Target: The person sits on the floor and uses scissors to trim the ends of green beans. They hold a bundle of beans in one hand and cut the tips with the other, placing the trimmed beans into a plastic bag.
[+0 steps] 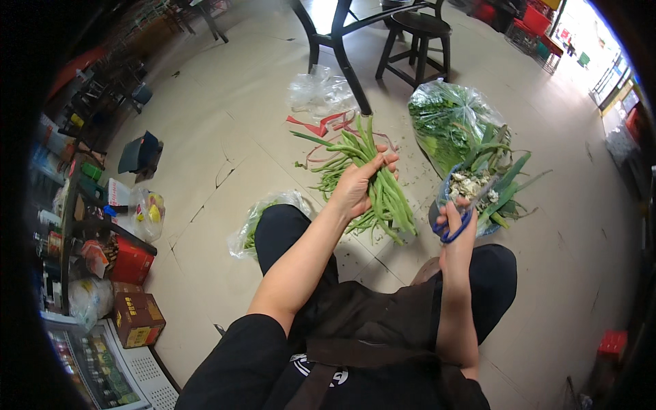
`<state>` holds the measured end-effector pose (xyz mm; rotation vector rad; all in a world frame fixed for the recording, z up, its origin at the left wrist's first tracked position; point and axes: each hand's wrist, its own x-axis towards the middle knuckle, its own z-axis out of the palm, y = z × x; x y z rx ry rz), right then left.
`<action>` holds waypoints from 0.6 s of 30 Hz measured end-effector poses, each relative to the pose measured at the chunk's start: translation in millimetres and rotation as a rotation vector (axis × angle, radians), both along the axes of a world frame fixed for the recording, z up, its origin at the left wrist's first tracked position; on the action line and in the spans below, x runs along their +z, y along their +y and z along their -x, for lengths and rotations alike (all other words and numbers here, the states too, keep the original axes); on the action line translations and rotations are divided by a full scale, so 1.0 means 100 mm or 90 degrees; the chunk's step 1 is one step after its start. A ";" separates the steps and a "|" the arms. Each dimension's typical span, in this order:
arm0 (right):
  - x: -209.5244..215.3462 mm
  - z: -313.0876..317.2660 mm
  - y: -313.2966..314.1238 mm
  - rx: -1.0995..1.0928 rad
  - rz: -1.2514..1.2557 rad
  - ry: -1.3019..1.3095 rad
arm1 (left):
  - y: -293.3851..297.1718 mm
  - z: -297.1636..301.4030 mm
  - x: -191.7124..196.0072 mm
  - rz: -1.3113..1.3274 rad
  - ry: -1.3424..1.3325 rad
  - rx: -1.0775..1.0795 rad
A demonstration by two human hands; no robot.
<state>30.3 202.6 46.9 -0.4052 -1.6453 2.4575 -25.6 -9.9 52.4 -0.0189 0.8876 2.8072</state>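
Looking down from afar, I judge the work on the beans partway along. Largest is a clear bag of leafy greens (444,126), ahead on my right and seemingly untouched; nearer, a container (488,231) holds leek tops and pale scraps. My left hand (358,186) is wrapped around a bunch of green beans (391,195), with more loose beans (330,171) beside it over the floor, so plenty seems left. My right hand's (456,224) fingers grip blue-handled scissors (450,238); whether the blades are parted, I can't tell. Tiny green bits suggest some cutting is done.

The left grip (354,188) partly hides the green beans (391,205); the top edge crops a black-legged table (350,75).
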 end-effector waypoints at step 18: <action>0.27 0.56 -0.39 0.534 -0.040 0.008 | 0.23 -0.49 0.11 0.077 -0.219 -0.423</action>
